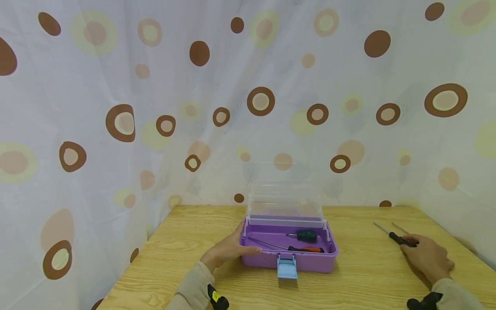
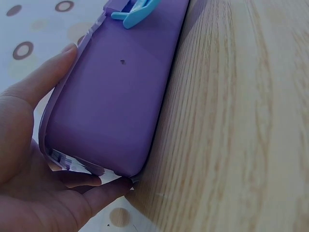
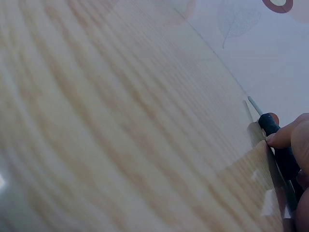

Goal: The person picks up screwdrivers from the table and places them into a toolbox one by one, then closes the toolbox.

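Purple toolbox [image 1: 288,258] cupped by left hand [image 1: 228,249], fingers loosely spread; right hand [image 1: 428,258] pinching black-handled screwdriver [image 1: 399,239] flat on table [image 1: 368,275].

I am seeing the light wooden bench [image 1: 368,275] carrying an open purple plastic toolbox [image 1: 288,258] and two black-handled screwdrivers [image 1: 395,237].

Purple box [image 1: 288,259], blue latch [image 1: 287,266], brown-dotted curtain [image 1: 155,107].

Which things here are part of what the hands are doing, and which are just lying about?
In use: purple toolbox, steadied by left hand; black-handled screwdriver under right hand.
Lying about: second screwdriver on the table; green-handled and orange-handled screwdrivers already in the box.
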### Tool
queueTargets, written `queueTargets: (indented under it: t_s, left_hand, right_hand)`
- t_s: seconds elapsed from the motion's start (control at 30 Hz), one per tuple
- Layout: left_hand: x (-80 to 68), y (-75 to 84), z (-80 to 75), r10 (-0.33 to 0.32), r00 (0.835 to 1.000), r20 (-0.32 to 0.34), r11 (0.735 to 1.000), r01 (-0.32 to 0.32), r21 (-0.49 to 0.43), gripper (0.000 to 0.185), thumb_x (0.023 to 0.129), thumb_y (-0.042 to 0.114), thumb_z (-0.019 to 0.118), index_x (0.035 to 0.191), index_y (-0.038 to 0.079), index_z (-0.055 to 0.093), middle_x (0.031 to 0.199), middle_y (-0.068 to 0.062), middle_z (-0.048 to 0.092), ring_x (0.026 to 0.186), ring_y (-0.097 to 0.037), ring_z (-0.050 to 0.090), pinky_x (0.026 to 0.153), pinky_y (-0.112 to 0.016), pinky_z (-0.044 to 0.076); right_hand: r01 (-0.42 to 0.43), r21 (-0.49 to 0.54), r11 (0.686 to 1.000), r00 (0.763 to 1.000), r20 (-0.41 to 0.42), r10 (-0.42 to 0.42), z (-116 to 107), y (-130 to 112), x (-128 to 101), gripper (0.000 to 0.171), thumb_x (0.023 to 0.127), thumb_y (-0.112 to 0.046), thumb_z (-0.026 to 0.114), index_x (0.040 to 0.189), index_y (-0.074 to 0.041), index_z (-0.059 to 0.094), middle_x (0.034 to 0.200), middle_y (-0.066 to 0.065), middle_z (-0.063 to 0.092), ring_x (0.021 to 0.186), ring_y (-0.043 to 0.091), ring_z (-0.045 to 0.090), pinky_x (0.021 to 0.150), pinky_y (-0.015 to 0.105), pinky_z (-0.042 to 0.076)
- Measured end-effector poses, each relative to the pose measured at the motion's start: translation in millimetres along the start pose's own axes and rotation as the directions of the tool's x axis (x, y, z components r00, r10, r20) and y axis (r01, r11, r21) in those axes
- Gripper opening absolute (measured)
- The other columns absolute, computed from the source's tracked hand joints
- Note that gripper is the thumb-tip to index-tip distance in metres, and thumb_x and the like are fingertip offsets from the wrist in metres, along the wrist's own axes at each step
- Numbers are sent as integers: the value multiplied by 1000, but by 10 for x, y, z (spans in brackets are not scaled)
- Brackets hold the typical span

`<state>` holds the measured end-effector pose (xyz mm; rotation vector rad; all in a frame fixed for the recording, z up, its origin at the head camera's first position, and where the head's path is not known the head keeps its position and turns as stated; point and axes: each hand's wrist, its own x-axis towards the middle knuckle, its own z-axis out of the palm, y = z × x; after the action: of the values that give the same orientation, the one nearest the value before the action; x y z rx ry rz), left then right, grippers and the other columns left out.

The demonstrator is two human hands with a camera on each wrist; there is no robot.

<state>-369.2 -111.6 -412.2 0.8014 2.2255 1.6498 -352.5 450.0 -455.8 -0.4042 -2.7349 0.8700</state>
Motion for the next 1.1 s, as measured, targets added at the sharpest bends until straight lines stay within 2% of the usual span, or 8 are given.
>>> queueTargets:
  t_s: [0.3,0.47,0.73,1.1]
  left_hand:
    - [-9,7,6,2,1000,7,1000,-2,-2,117,90,23,80,166,19,-9,167,-21,20,147,-41,30,121,-58,17]
    - [-4,-8,-2,3,1000,10,1000,-3,2,118,90,26,81,166,21,-8,167,-19,20,148,-40,29,121,-58,16]
    - [-2,-14,-2,-5,1000,4,1000,5,8,118,90,25,81,166,17,-9,167,-18,20,148,-39,28,121,-58,15]
    - [-2,-16,0,-2,1000,2,1000,2,3,117,90,25,81,166,19,-9,167,-20,21,147,-39,30,121,-58,16]
  right_hand:
    - [-44,-23,999,998,32,45,6,-35,-19,50,99,-34,66,136,-1,61,141,42,43,111,68,35,82,75,28]
    - [-36,-21,999,999,5,36,14,-48,-37,48,100,-32,65,135,0,61,140,43,44,109,67,37,82,75,27]
    - [-57,7,998,998,-28,57,12,-50,-46,45,100,-29,62,132,2,62,132,42,48,109,66,37,82,76,28]
    - [-92,74,993,993,-67,97,-9,-66,-22,48,98,-32,59,134,-1,63,136,40,48,111,63,42,80,74,31]
